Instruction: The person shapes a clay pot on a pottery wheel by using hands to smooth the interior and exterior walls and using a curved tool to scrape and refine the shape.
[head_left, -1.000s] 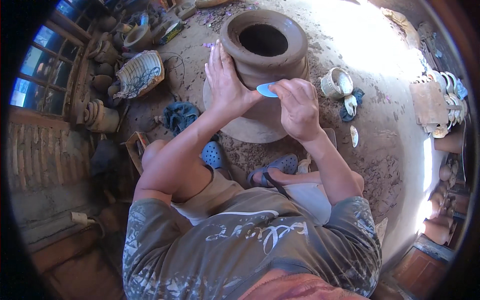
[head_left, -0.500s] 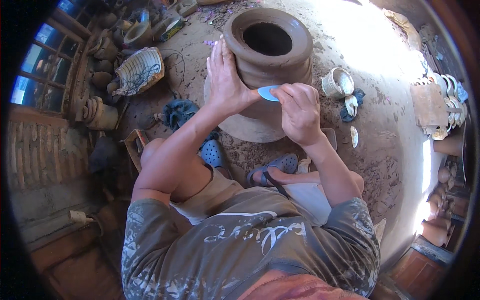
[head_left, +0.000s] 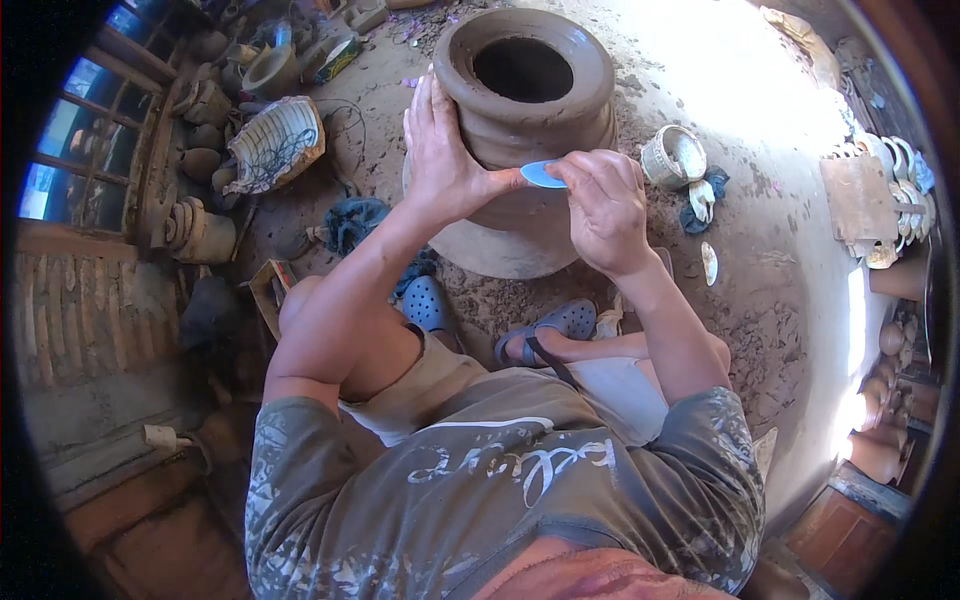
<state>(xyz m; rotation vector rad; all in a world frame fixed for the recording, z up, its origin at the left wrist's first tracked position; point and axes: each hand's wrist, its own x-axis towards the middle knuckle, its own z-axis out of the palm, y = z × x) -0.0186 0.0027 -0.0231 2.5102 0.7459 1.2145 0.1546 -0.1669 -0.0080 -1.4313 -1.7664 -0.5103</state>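
A large brown clay pot (head_left: 540,125) with a thick rolled rim and a dark round mouth stands upright on a round wheel head (head_left: 490,250) in front of me. My left hand (head_left: 440,155) lies stretched along the pot's left side, fingers pointing up to the rim and thumb reaching across the near wall. Between finger and thumb, my right hand (head_left: 605,205) pinches a light-blue, leaf-shaped scraper (head_left: 541,175). The scraper's left tip meets my left thumb, close against the pot wall. Whether its edge touches the clay is hard to see.
Right of the pot stand a clay-smeared bucket (head_left: 673,158) and a dark cloth (head_left: 700,205). Another dark cloth (head_left: 355,225) lies left of the wheel. A ribbed, broken vessel (head_left: 278,145) and several pots crowd the left wall. More pots (head_left: 880,405) line the right side.
The pot, both hands and the scraper sit slightly higher and further left in the picture. The left hand stays against the pot and the right keeps its pinch on the scraper.
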